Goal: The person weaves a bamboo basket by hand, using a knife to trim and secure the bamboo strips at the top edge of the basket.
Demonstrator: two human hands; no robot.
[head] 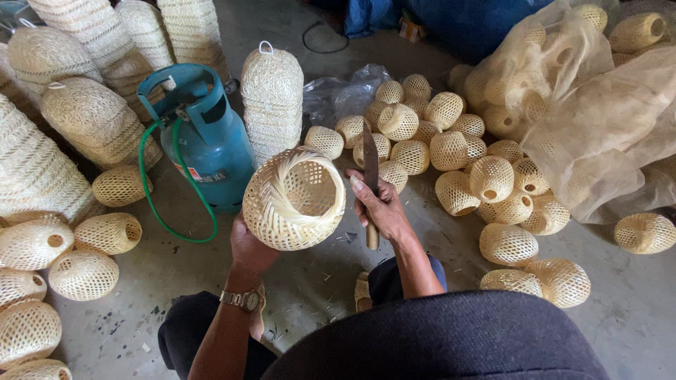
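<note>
Left hand (250, 248) fingers grip woven bamboo basket (293, 199) from below, frame centre, opening toward camera. Right hand (380, 210) fingers closed around knife (370, 184), blade up, just right of basket. Teal gas cylinder (204, 137) behind, upper left; loose basket pile (451, 151) upper right on floor.

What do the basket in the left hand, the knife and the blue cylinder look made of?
Basket: thin pale woven strips, likely bamboo or rattan, unpainted, open lattice.
Knife: dark dull blade, probably steel; its handle looks wooden.
Blue cylinder: painted metal, smooth teal shell; its green hose looks like rubber or plastic.

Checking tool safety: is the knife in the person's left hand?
No, the right hand grips the knife; the left hand holds the woven basket.
</note>
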